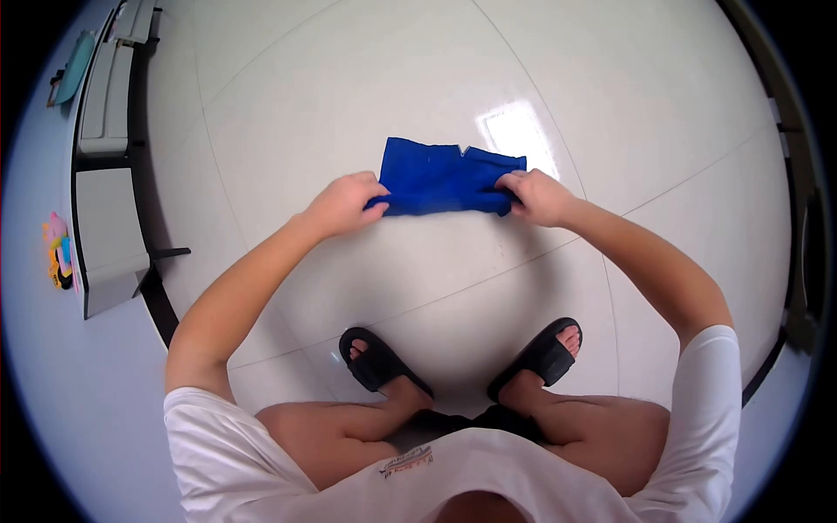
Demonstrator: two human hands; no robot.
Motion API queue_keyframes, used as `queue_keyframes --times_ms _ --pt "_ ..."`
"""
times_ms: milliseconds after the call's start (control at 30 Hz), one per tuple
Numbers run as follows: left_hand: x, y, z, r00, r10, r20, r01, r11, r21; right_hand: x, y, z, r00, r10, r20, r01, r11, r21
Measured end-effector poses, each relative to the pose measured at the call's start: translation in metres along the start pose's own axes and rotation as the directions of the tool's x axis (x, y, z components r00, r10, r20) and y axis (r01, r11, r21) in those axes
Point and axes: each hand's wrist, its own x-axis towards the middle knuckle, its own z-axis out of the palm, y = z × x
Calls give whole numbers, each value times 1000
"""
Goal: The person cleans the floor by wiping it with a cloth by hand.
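Note:
A folded blue garment (436, 179) lies on the glossy tiled floor in front of me. Its far edge has a small V-shaped notch with a pale rim; which kind of garment it is, I cannot tell. At its near left corner, my left hand (351, 202) pinches the cloth between thumb and fingers. My right hand (535, 197) grips the right end, fingers closed over the fabric. The near edge between both hands looks slightly raised or rolled.
Black slides (377, 362) are on my feet, just below the garment. A white cabinet with drawers (109, 222) runs along the left, with a colourful toy figure (57, 244) beside it. Dark-edged furniture (798, 218) borders the right. Light reflects off the floor tiles (349, 78).

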Motion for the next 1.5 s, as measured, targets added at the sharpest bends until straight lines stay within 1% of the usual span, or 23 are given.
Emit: queue_keyframes --times_ms 33,100,133,167,200,233,267,300,467,600,633,667,800,867,900,1000,1100,1167,1233,1267,1333,1400,1500 --pt "2 -4 -2 999 -40 -14 40 999 -29 1 7 -4 998 49 43 -45 996 -74" --pt "11 -2 -16 994 -98 -55 93 992 -90 0 13 -21 998 7 -65 -7 1000 10" --pt "16 -1 -22 987 -132 -95 114 978 -174 0 15 -28 993 -13 -120 19 998 52" --pt "22 -3 -29 976 -167 -136 128 958 -256 0 17 -34 978 3 -207 40 978 204" --pt "27 -1 -39 963 -203 -176 136 933 -334 -1 14 -43 967 136 -217 -49 930 365" --pt "31 2 -49 943 -313 -114 245 884 -397 -1 12 -54 959 197 -205 -93 898 429" --pt "34 5 -57 940 -316 -126 240 879 -412 -1 11 -64 948 257 -188 -136 860 492" --pt "38 6 -64 938 -320 -138 235 873 -427 -2 8 -72 945 248 -215 -100 840 533" --pt "37 23 -83 926 -317 -205 196 867 -459 -22 -10 -103 937 254 -240 -78 823 563" --pt "21 44 -97 953 -273 -133 162 827 -538 -45 -34 -121 957 257 -137 -131 798 589" --pt "18 47 -100 960 -257 -109 158 821 -549 -49 -33 -118 959 235 -158 -90 783 616" --pt "15 50 -103 967 -241 -84 154 814 -560 -51 -33 -120 964 232 -126 -112 791 601" --pt "22 46 -95 953 -303 25 249 728 -639 -43 -25 -123 969 245 -24 -191 811 553" --pt "37 34 -83 920 -378 105 355 689 -632 -26 -11 -117 969 247 1 -208 815 541" --pt "45 25 -75 898 -415 145 408 664 -627 -15 -6 -117 962 272 33 -258 858 444" --pt "75 -13 -51 899 -424 112 411 723 -556 24 30 -100 967 241 -83 -221 955 199" --pt "98 -33 -38 923 -370 -105 329 900 -284 47 47 -92 958 239 -156 -237 971 30" --pt "103 -35 -28 912 -347 -221 314 934 -168 47 53 -74 941 213 -262 -230 972 -36" --pt "95 -39 -13 945 -177 -275 186 983 7 35 45 -59 921 176 -347 -230 966 -121" --pt "86 -37 -4 954 -90 -288 122 988 95 25 45 -47 926 84 -367 -177 958 -227" --pt "64 -25 12 969 -19 -247 46 993 104 5 51 -22 937 -123 -327 -11 925 -379" --pt "40 -18 32 974 83 -210 -55 989 136 -22 42 -1 953 -166 -252 33 888 -459" --pt "6 -13 61 993 104 -61 -93 981 168 -51 36 25 976 -195 -95 126 866 -484"
